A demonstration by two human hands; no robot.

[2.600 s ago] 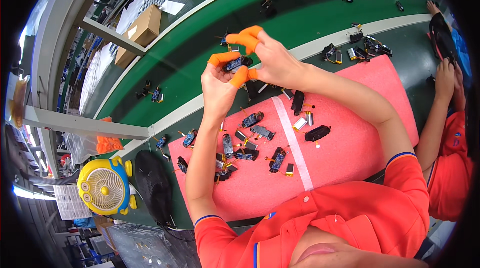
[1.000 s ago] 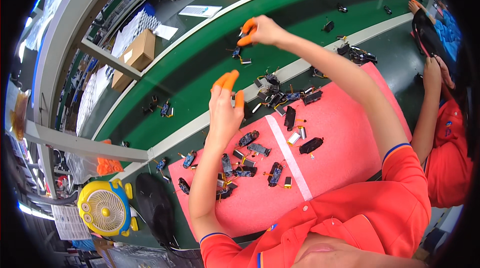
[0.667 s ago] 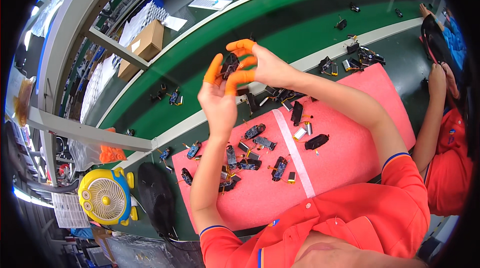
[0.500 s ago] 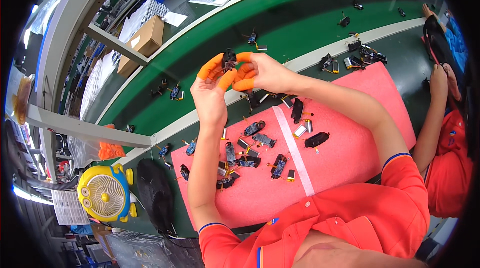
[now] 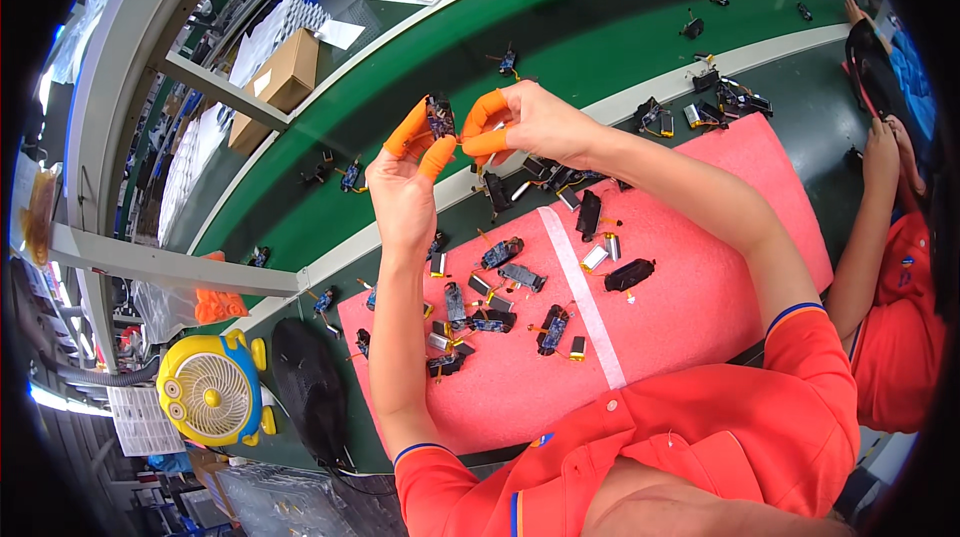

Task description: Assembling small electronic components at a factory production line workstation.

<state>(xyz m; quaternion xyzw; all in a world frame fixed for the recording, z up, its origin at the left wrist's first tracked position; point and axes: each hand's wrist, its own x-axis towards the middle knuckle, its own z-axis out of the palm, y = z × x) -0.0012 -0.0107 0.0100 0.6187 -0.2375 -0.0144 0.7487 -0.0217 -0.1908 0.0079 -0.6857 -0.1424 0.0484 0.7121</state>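
Note:
Over the near edge of the green belt, my left hand [image 5: 405, 182] grips a small black electronic module [image 5: 440, 115] with a circuit board, between fingers in orange finger cots. My right hand [image 5: 535, 127], also in orange cots, is beside it with fingers curled and pinched. Its fingertips come close to the left thumb, and a small pale thing shows among them, too little to name. Below my hands lies a pink foam mat [image 5: 700, 267]. Several similar modules lie on it, among them a circuit board module [image 5: 552, 330] and a black module [image 5: 629, 275], with small silver batteries [image 5: 594, 258] nearby.
More modules sit on the green belt [image 5: 590, 47] and in a pile [image 5: 735, 102] beyond the mat. At left stand a yellow-blue fan [image 5: 212, 395], a black bag-like thing [image 5: 308, 387] and a metal frame post [image 5: 100, 137]. A co-worker's arm [image 5: 870, 207] is at right.
My left hand has shifted slightly left with the module, now turned so its circuit board shows. My hands have drawn a little apart at the fingers.

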